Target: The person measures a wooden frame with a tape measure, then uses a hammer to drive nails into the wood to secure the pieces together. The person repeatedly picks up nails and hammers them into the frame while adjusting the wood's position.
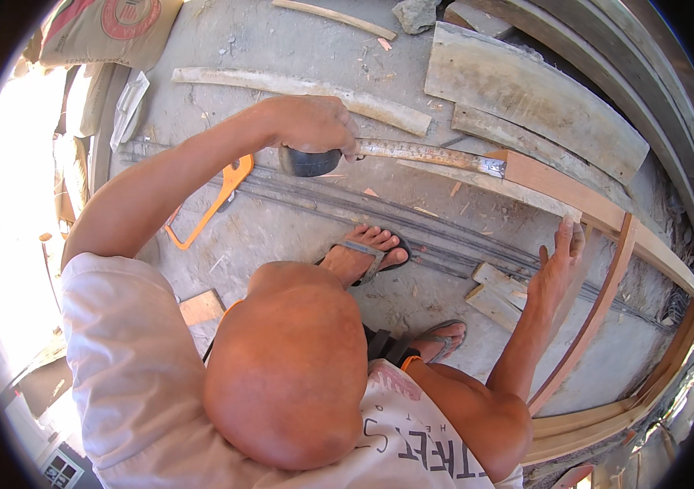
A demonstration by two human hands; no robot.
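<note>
My left hand point(318, 129) is closed around a dark tape measure point(308, 161), its knuckles up. From it the worn, rusty-looking tape blade point(424, 152) runs out to the right. The blade's shiny end lies at the near end of a brown wooden beam point(555, 184), part of a wooden frame. Below the blade lies a pale wooden strip point(494, 184). At that strip's right end is my right hand point(559, 257), index finger stretched out against it and thumb apart; the other fingers are partly hidden.
An orange hacksaw point(218, 202) lies left of my sandalled foot. Long steel bars point(437, 220) cross the concrete floor beneath my arms. Planks point(526, 98) lie at the far right. A cement bag point(107, 37) stands far left. Small wood blocks point(498, 295) lie near my right forearm.
</note>
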